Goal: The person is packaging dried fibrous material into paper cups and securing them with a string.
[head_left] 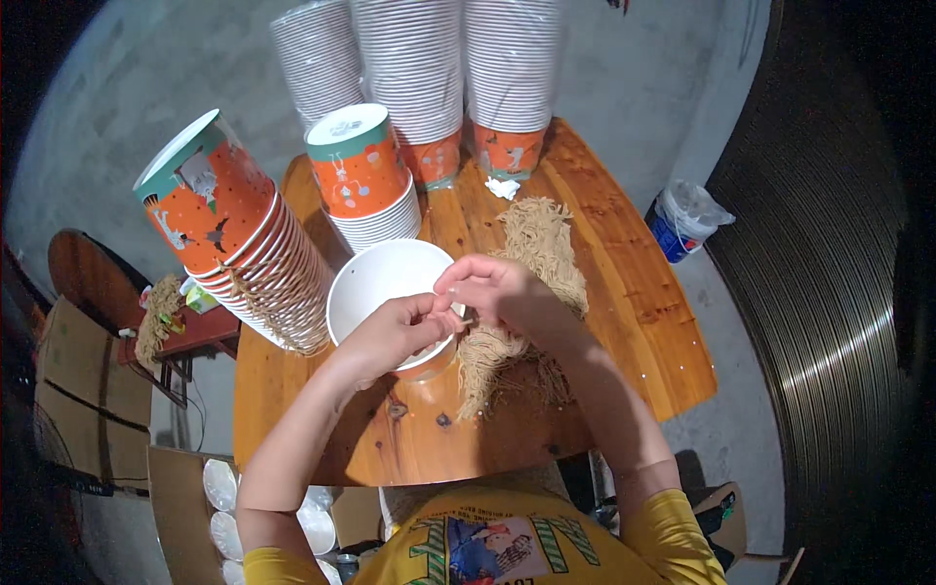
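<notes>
A white-lined paper bucket [375, 288] stands upright on the wooden table in front of me, with a small hole on its left inner wall. Over its right rim my two hands meet. My left hand [405, 330] is closed, thumb and fingers pinched at the rim. Curled in from the other side, my right hand [497, 291] is closed too, its fingertips against the left's. A small tan bit shows between them, but the fingers hide most of what they hold. Right beside the bucket, partly under my right forearm, lies a bundle of tan cords [546, 244].
Left of the bucket rise a tall stack of orange buckets [219, 210] with tan cords hanging on its side and a shorter stack [361, 175]. Wrapped bucket stacks [409, 78] stand at the back. Crumpled white paper [502, 188] lies near them; a blue pail [678, 229] is off the table's right.
</notes>
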